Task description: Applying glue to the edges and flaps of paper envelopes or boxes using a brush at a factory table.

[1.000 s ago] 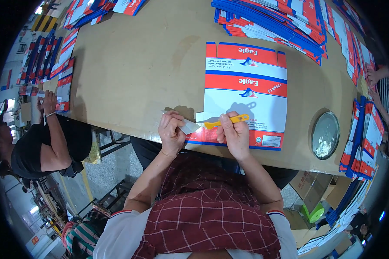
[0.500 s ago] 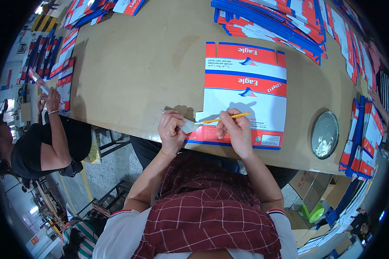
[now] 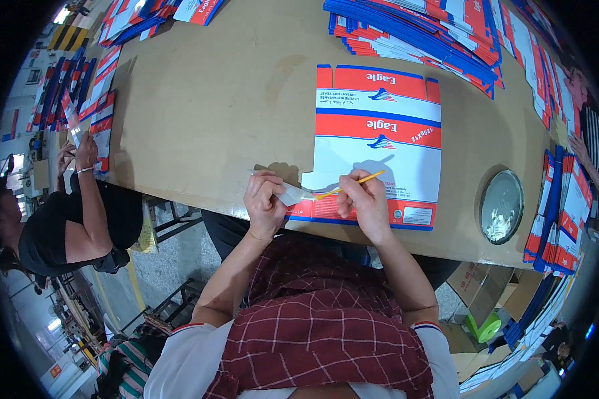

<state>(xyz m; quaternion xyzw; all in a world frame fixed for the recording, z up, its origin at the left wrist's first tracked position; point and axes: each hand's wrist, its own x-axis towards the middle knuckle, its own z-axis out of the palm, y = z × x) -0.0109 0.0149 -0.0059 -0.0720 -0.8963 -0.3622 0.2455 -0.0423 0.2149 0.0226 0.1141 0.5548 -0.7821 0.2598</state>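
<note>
My left hand [image 3: 265,203] is closed around a small translucent whitish plastic piece [image 3: 290,195], which pokes out to its right. A thin yellow-handled brush [image 3: 371,176] is pinched in my right hand [image 3: 365,205]; its lower end points left and meets the edge of the plastic piece, too small to make out clearly. Under both hands lies a flat red, white and blue carton [image 3: 379,143], printed side up, near the front table edge. The part of the carton beneath my fingers is hidden.
On the brown table [image 3: 206,113], a dish [image 3: 501,209] with whitish paste stands at the right. Stacks of folded cartons [image 3: 412,33] lie at the far side, more cartons [image 3: 566,213] at the right edge. A co-worker [image 3: 73,219] at the left holds a carton piece.
The brush has tilted more steeply, its lower end moving slightly right and down along the plastic piece. My left hand has hardly moved. The co-worker's hand has shifted slightly right.
</note>
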